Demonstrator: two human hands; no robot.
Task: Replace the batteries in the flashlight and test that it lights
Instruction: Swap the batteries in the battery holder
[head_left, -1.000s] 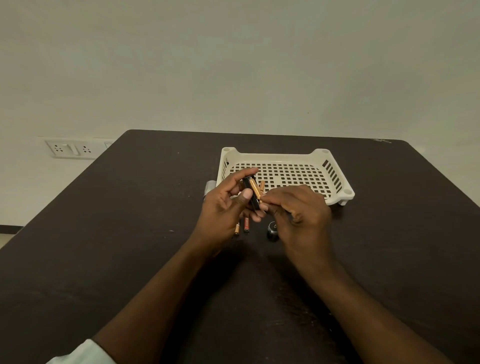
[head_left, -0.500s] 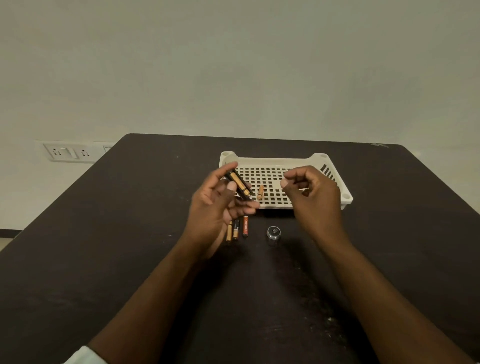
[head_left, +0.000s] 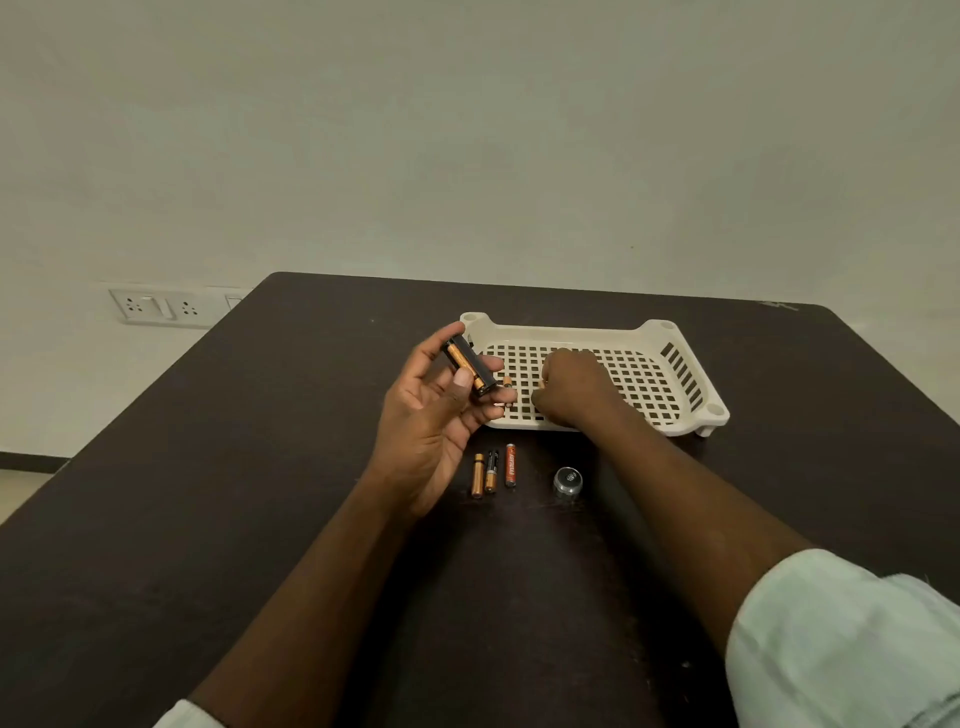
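My left hand (head_left: 431, 415) is raised above the dark table (head_left: 260, 467), holding a black battery holder (head_left: 470, 365) with a gold battery in it. My right hand (head_left: 571, 387) reaches down into the white slotted tray (head_left: 670, 364), fingers curled near its floor; whether they hold anything is hidden. One small gold battery (head_left: 507, 384) lies in the tray between the hands. Three batteries (head_left: 492, 470) lie side by side on the table below my left hand. A round silver flashlight cap (head_left: 567, 481) stands to their right.
The tray sits at the table's far middle, close to the back edge. A wall socket plate (head_left: 156, 306) is on the wall at far left. A pale floor strip shows past the table's left edge.
My right hand left the battery holder, lifted away, then dropped down into the tray. My left hand moved the holder up and left, uncovering the batteries on the table.
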